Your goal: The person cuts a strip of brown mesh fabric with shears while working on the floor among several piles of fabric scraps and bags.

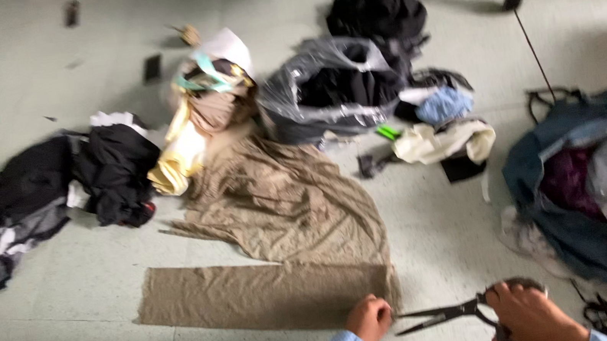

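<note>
My left hand pinches the soft tan cloth, a long flat strip on the floor's near edge. My right hand grips black metal scissors, blades slightly apart.

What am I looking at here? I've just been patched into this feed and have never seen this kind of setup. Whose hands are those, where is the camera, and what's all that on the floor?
There is no machine here: a person wears a camera on their head, so this single picture looks down at their own two bare hands. The picture is a bit blurred.

The right hand holds a pair of dark scissors, blades slightly apart and pointing left. The left hand, in a light blue sleeve, presses on the edge of a tan fabric strip lying flat on the pale floor.

Behind it lies a crumpled tan cloth. Further back are a heap of black and grey scraps, a clear plastic bag of dark cloth and, at the right, a blue bag stuffed with more material.
</note>
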